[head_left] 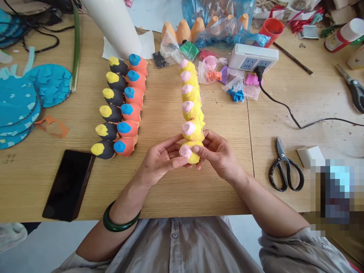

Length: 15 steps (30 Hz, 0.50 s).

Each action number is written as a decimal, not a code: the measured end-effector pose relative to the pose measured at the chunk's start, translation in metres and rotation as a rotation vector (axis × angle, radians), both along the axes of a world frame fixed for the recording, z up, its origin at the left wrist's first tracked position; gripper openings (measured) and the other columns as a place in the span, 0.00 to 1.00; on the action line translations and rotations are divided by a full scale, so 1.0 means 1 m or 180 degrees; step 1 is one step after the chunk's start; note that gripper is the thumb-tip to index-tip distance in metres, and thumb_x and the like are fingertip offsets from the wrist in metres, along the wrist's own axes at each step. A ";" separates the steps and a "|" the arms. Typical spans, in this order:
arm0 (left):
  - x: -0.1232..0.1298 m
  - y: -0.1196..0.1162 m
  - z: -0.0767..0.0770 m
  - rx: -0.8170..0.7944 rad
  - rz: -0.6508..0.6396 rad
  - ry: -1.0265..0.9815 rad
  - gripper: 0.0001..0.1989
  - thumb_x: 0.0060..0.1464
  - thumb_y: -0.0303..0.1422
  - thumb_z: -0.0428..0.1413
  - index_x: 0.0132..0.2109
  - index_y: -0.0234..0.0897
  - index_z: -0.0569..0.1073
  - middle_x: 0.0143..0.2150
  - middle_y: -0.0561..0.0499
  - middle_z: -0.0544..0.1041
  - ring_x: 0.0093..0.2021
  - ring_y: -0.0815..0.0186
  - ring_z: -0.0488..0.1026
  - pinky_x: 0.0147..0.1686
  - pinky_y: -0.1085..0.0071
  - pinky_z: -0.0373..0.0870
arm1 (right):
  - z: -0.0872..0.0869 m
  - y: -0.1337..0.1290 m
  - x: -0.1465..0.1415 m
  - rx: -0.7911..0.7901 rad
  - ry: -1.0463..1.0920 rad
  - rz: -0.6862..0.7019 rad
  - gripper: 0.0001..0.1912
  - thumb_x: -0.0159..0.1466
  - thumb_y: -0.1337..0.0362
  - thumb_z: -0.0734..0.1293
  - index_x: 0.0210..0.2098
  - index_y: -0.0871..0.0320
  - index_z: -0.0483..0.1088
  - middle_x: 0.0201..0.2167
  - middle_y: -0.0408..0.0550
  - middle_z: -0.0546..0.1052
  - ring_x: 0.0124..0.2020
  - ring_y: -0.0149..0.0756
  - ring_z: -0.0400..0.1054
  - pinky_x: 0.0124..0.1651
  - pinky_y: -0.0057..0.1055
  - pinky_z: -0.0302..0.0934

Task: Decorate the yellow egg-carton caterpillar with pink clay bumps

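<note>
Hands (156,163) hold a lumpy yellow strip (195,110) with rounded pink tips (187,106).

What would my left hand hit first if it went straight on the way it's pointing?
The near end of the yellow, pink-tipped egg-carton strip, which your left hand is touching. Just beyond it, your right hand looks next in line, though depth is hard to judge.
</note>
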<state>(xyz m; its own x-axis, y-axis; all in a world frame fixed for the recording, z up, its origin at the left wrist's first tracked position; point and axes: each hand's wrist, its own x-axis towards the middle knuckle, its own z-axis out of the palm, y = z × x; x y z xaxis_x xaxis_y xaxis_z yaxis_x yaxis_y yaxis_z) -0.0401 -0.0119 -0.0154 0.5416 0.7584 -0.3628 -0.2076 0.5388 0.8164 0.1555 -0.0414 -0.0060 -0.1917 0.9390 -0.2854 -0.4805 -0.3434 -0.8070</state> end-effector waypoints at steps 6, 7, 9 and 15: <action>0.004 -0.002 0.000 -0.0037 0.0103 0.0176 0.32 0.49 0.39 0.75 0.61 0.38 0.82 0.51 0.42 0.87 0.43 0.54 0.86 0.37 0.64 0.87 | -0.002 -0.002 -0.002 0.0123 -0.0162 -0.0039 0.25 0.59 0.52 0.82 0.39 0.55 0.66 0.34 0.43 0.80 0.30 0.31 0.77 0.25 0.24 0.75; 0.004 -0.002 -0.001 -0.0030 0.0105 0.0190 0.30 0.49 0.39 0.75 0.59 0.38 0.83 0.51 0.41 0.87 0.43 0.54 0.86 0.37 0.63 0.87 | -0.002 -0.002 -0.002 0.0145 -0.0196 -0.0032 0.25 0.59 0.52 0.82 0.38 0.55 0.65 0.34 0.43 0.80 0.30 0.31 0.77 0.25 0.24 0.75; 0.004 -0.003 -0.003 0.0002 0.0129 0.0232 0.26 0.50 0.40 0.75 0.55 0.38 0.85 0.51 0.41 0.87 0.43 0.53 0.86 0.37 0.63 0.87 | -0.003 -0.002 -0.003 0.0189 -0.0248 -0.0018 0.25 0.60 0.51 0.81 0.38 0.54 0.64 0.34 0.42 0.79 0.30 0.30 0.77 0.25 0.24 0.74; 0.003 -0.004 -0.005 0.0095 0.0131 0.0313 0.19 0.53 0.41 0.73 0.49 0.37 0.87 0.48 0.43 0.88 0.43 0.54 0.86 0.41 0.60 0.87 | -0.003 -0.004 -0.006 0.0204 -0.0437 -0.0086 0.25 0.60 0.51 0.81 0.37 0.54 0.64 0.33 0.41 0.78 0.30 0.30 0.76 0.25 0.24 0.74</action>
